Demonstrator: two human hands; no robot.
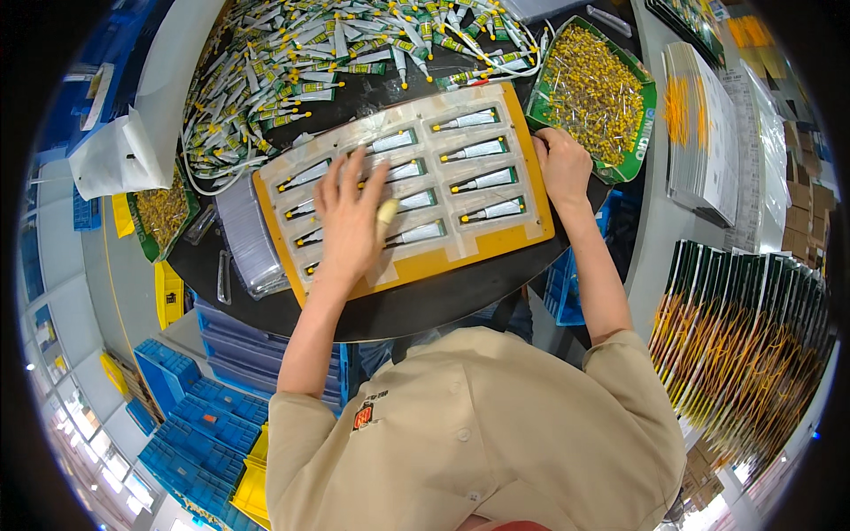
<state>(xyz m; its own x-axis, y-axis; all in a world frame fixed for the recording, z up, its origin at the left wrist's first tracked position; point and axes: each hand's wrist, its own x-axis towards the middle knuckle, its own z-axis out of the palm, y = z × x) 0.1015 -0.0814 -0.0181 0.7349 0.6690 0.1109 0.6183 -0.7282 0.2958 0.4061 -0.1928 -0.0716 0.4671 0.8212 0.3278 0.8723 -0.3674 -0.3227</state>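
Note:
A yellow board (509, 247) lies tilted on the black round table, carrying a whitish moulded tray (450, 188). Small silver-and-green tubes with yellow caps (485, 180) rest in several of its pockets. My left hand (350, 221) is spread over the left half of the tray, fingers apart, a pale cover on its thumb. It hides parts of some tubes. Curled around the board's upper right edge is my right hand (565, 166), its fingertips partly hidden. Beyond the board spreads a large heap of loose tubes (274, 66).
A green box (645, 124) full of small yellow-tipped pieces stands at the right; a similar box (142, 232) is at the left. Clear plastic trays (247, 226) are stacked beside the board. Card stacks (699, 146) line the right, blue crates (199, 425) the lower left.

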